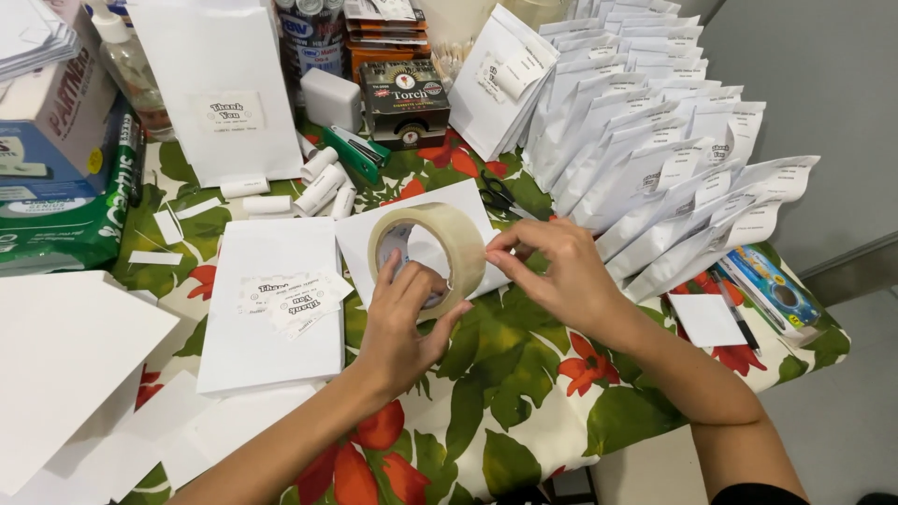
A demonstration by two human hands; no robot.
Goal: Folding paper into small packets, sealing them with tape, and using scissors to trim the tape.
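Held upright on its edge, a roll of clear packing tape (428,254) is gripped by the left hand (402,318); the fingers (404,281) are passed through the core while the thumb is pressed against the outer rim, so the hand is closed on the roll; the right hand (552,276) is brought to the roll's right side, its thumb and forefinger pinched together at the tape's surface, though whether a loose end is caught between them cannot be told; the roll is kept just above a white paper bag (374,238) laid flat on a floral tablecloth (505,393); beside that bag, to the left, a second flat white bag (271,346) is seen with a few small printed labels (290,297) scattered on it; black-handled scissors (500,196) are lain just beyond the right hand; further back a standing white bag with a label (224,93) is propped upright, with small rolls of white paper (323,182) and a green stapler (360,150) near its foot; to the right a large fanned stack of folded white bags (655,150) is leaned across the table; a dark printed box (402,98) is placed behind the stapler; at the far right edge a pen (739,313) and a blue packet (772,290) are found.
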